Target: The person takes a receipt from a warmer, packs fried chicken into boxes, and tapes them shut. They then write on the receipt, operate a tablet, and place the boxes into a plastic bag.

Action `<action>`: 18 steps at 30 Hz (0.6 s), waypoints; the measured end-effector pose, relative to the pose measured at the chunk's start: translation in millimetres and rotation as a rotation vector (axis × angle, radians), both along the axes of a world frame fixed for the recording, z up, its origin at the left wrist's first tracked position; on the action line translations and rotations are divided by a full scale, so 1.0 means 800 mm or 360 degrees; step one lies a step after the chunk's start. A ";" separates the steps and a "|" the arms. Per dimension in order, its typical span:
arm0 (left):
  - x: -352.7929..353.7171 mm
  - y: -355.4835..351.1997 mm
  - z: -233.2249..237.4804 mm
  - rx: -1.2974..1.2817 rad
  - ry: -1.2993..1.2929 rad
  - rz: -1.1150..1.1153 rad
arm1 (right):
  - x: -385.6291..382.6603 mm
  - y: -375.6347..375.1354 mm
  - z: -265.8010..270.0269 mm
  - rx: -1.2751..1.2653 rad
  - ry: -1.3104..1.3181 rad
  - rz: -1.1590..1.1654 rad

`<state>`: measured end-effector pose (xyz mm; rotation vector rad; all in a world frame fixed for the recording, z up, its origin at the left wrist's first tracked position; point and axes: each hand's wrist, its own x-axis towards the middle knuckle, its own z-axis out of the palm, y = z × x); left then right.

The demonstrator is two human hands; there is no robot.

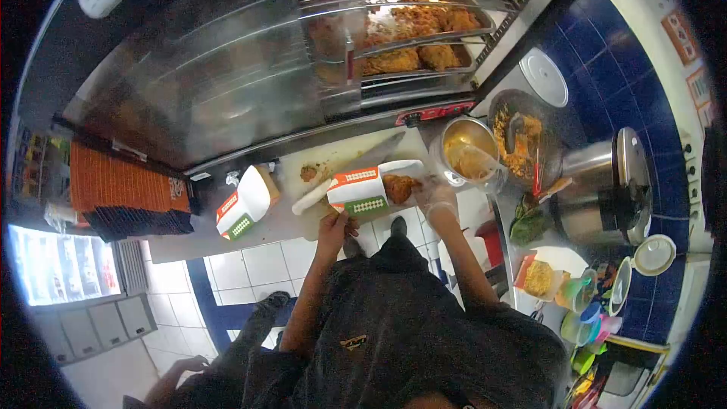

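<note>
My left hand (pixel 337 230) is closed on the near left end of a red, white and green takeaway box (pixel 357 188). A piece of fried chicken (pixel 400 188) sits in the box's open right end. Right beside that end is my right hand (pixel 440 207) in a clear plastic glove, its fingertips blurred close to the chicken. Behind the box, a large knife (pixel 382 149) with a white handle lies across a white cutting board (pixel 294 157), with brown crumbs near it. A second takeaway box (pixel 248 201) stands open-topped to the left.
A heated cabinet (pixel 227 83) with trays of fried chicken (pixel 416 59) rises behind the counter. On the right are a metal pot (pixel 462 133), a large steel cooker (pixel 598 189) and colourful cups. Stacked orange cartons (pixel 121 178) stand left. Another person's hand (pixel 188 364) shows lower left.
</note>
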<state>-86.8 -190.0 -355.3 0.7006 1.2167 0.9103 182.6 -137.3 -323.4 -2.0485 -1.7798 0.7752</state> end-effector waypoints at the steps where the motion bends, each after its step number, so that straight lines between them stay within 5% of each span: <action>1: 0.002 0.000 0.000 -0.0003 -0.0012 0.0069 | -0.004 0.002 0.006 0.0062 -0.0692 0.0231; 8: -0.006 0.002 0.002 0.0038 0.0103 0.0000 | 0.001 0.037 0.009 -0.0116 -0.0840 0.0344; 10: -0.008 0.003 -0.002 0.0023 0.0117 -0.0035 | -0.020 0.057 0.108 0.0215 -0.0904 0.0108; 12: -0.004 0.000 0.008 0.0022 0.0144 -0.0027 | 0.000 0.095 0.157 0.1492 -0.0750 -0.0024; 13: -0.005 -0.001 0.008 -0.0009 0.0118 -0.0001 | 0.007 0.136 0.197 0.1315 -0.0519 -0.0072; 15: -0.004 -0.005 0.009 -0.0032 0.0097 0.0028 | 0.036 0.217 0.231 0.1862 -0.0608 -0.0099; 18: -0.004 -0.010 0.009 -0.0015 0.0183 0.0091 | 0.042 0.277 0.273 0.1345 -0.0979 -0.0195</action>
